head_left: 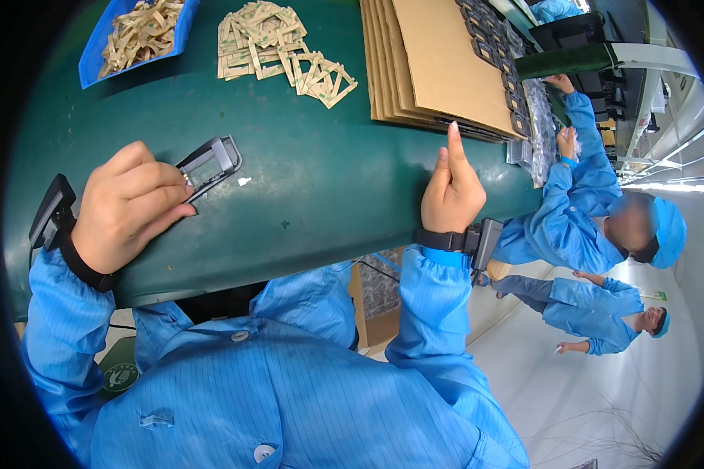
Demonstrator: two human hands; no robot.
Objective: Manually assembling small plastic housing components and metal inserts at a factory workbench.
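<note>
I see my left hand pinching the grey frame near one end, likely steadying it; right hand (apparently empty) extends fingers.

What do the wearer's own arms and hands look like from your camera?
The left hand and right hand are ungloved. Both sleeves are blue with fine dark stripes. Each wrist has a black strap carrying a dark, boxy device; a bright blue band also circles the right wrist.

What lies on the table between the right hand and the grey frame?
In the head view, a small white piece lies on the table, nearer the grey frame than the right hand.
</note>
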